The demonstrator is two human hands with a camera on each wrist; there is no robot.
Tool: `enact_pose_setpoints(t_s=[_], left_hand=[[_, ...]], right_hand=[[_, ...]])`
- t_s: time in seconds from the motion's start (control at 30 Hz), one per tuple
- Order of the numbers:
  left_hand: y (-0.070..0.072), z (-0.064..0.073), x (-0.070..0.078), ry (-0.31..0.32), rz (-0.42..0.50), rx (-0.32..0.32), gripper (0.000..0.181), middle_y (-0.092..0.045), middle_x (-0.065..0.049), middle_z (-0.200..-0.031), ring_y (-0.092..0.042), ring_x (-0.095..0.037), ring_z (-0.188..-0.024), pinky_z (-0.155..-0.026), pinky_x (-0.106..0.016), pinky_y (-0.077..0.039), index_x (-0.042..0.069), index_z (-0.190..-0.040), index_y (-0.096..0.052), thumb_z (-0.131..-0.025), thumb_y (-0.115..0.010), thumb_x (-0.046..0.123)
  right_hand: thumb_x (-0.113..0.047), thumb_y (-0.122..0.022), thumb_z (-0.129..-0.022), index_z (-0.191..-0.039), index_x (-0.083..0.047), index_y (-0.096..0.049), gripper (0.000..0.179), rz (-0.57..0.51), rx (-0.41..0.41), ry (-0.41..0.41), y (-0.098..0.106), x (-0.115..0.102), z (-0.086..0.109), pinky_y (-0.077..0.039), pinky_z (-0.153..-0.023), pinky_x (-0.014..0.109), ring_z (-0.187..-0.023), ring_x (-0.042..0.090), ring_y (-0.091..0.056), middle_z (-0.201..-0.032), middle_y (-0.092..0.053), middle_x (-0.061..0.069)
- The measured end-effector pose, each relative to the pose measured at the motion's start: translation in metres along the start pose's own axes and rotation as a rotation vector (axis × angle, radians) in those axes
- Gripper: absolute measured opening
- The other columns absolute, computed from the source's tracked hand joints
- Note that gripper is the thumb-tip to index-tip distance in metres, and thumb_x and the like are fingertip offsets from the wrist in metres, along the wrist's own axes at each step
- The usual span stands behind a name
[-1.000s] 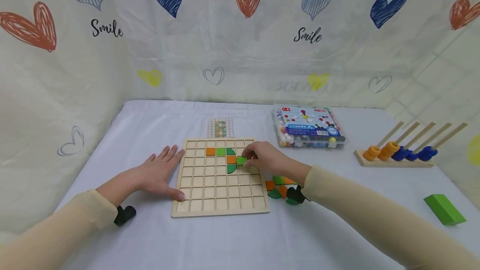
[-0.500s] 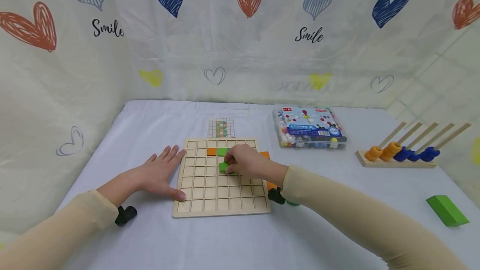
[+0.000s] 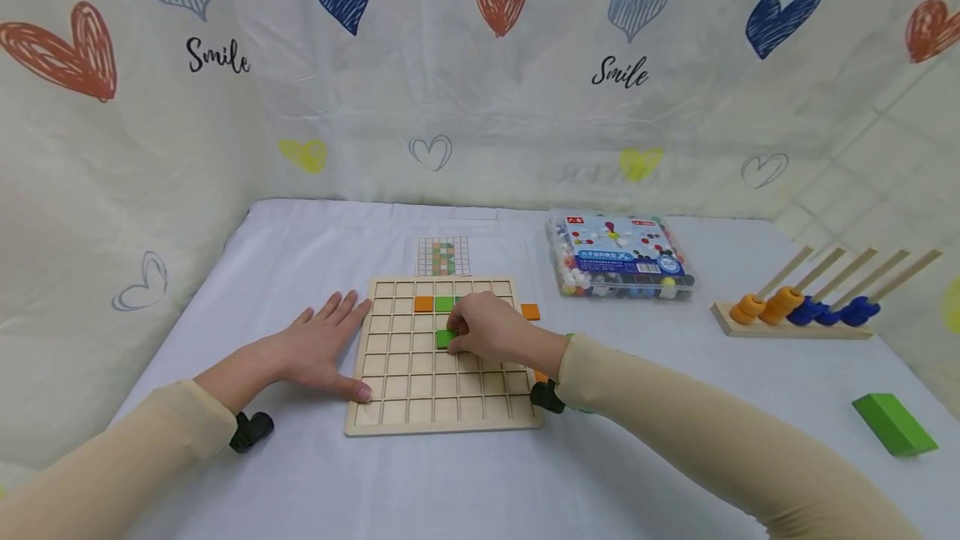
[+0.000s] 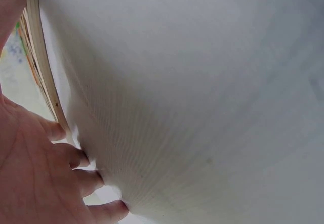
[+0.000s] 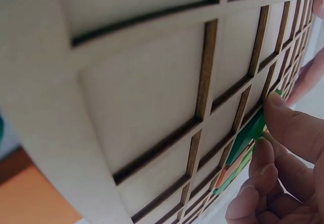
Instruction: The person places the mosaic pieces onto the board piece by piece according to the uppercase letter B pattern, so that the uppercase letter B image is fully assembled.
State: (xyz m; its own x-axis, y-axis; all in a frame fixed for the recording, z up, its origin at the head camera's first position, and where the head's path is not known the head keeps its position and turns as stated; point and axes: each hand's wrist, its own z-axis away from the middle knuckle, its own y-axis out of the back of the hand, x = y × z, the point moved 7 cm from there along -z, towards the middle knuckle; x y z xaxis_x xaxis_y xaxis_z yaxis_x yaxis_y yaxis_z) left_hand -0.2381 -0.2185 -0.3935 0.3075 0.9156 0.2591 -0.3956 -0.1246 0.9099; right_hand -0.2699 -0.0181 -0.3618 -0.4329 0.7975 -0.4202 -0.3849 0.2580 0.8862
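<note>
In the head view my right hand (image 3: 491,327) pinches a light green square tile (image 3: 445,340) between thumb and fingers, right at the cells of a wooden grid board (image 3: 435,418). An orange tile (image 3: 423,304) and another light green tile (image 3: 444,304) lie in a row above it. The right wrist view shows a dark green piece (image 5: 248,138) in the grid beneath my right thumb (image 5: 291,125). My left hand (image 3: 318,350) lies flat with spread fingers at the board's left edge, its thumb on the board.
Behind the board lies a printed pattern card (image 3: 443,257). A loose orange tile (image 3: 530,312) sits at its right edge; other loose tiles are mostly hidden by my right arm. Farther right are a clear box of beads (image 3: 618,255), a peg stand (image 3: 795,320) and a green block (image 3: 895,423).
My right hand has carried the light green tile left and nearer me, then lowered it slightly. The loose orange tile beside the board has come into view. My left hand stays in place.
</note>
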Motion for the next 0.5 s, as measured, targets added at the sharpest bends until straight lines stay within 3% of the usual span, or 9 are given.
enact_pose_setpoints(t_s=[0.5], left_hand=[[0.0002,-0.0005,0.0006,0.002,-0.005,0.001,0.138,-0.005,-0.031,-0.169,-0.005,-0.054,-0.155,-0.115,-0.079,-0.013,-0.003,-0.162,-0.011,-0.07,-0.074,0.078]], right_hand=[[-0.019,-0.081,-0.089,-0.108,-0.007,-0.08,0.023,0.039,0.01,0.05,-0.0006,-0.0047,0.0012,-0.051,-0.072,0.026,-0.075,0.01,-0.058,-0.092,-0.076,0.002]])
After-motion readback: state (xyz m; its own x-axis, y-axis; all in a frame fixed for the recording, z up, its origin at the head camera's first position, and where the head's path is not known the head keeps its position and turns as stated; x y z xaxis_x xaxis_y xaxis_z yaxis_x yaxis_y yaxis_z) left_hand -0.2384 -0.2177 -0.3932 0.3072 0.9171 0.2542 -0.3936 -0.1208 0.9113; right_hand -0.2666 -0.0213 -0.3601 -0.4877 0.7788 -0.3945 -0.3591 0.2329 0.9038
